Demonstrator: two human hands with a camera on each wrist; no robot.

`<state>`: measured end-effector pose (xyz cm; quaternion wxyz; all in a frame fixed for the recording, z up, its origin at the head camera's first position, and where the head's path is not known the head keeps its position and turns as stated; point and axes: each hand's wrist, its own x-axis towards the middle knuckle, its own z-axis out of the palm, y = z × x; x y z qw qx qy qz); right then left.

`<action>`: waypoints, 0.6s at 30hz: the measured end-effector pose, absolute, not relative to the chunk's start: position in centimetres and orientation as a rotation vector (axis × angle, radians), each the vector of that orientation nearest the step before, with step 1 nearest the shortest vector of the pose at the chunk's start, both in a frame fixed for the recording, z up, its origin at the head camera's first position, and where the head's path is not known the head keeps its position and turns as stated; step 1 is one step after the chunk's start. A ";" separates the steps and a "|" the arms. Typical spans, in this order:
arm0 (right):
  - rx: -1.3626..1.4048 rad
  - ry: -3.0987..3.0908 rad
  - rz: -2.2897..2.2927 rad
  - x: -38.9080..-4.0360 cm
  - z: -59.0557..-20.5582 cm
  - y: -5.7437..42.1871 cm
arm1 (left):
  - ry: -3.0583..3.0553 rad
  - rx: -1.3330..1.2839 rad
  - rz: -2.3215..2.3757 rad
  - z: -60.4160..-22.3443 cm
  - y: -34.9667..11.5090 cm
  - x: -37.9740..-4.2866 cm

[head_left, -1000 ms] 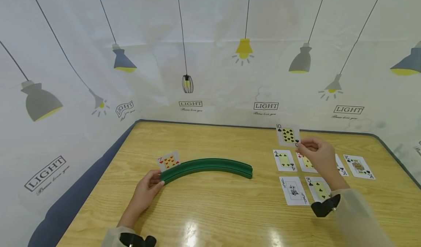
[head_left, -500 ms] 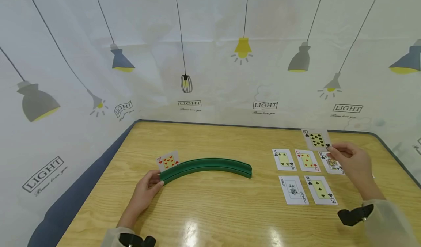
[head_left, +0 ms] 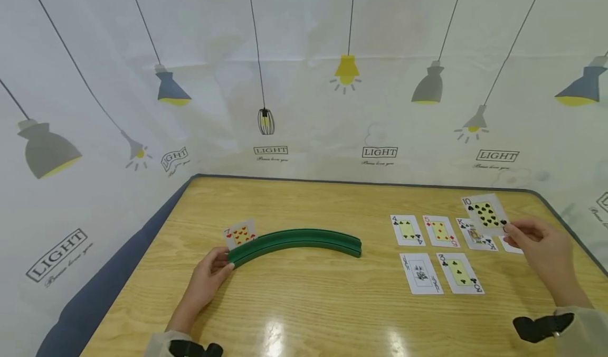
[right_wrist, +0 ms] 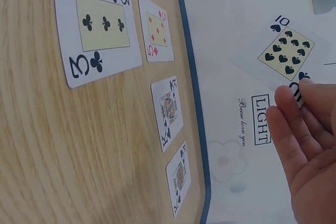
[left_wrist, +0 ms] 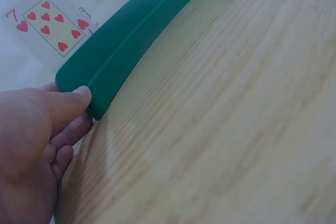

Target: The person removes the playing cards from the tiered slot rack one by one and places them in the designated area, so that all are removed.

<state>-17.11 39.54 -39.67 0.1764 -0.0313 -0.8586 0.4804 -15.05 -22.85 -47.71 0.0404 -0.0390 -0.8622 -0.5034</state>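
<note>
My left hand (head_left: 206, 278) grips the left end of a curved green card holder (head_left: 299, 238), thumb on its front. The seven of hearts (head_left: 241, 234) stands in the holder at that end. On the right, my right hand (head_left: 546, 254) pinches the ten of spades (head_left: 485, 214) by its lower right corner, raised above the table. Below and behind it in the head view lies a king (head_left: 477, 235), partly covered. A second king (right_wrist: 179, 178) shows whole in the right wrist view; the hand hides most of it in the head view.
Other cards lie face up on the wooden table (head_left: 304, 304): a black four (head_left: 406, 230), the five of diamonds (head_left: 442, 231), a joker (head_left: 420, 273) and the three of clubs (head_left: 459, 273). A lamp-printed curtain (head_left: 304, 82) encloses the back and left side.
My right hand has carried the ten of spades rightward and somewhat lower, from above the four to over the king. My left hand still grips the holder's end.
</note>
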 end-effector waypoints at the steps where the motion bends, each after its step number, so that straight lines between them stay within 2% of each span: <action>1: -0.106 -2.437 1.352 -17.0 -39.8 39.7 | -2.642 -0.117 -1.545 -47.7 -22.8 -15.0; 18: -0.351 -2.757 1.067 -15.4 -44.2 43.6 | -2.641 -0.097 -1.529 -47.9 -22.9 -15.2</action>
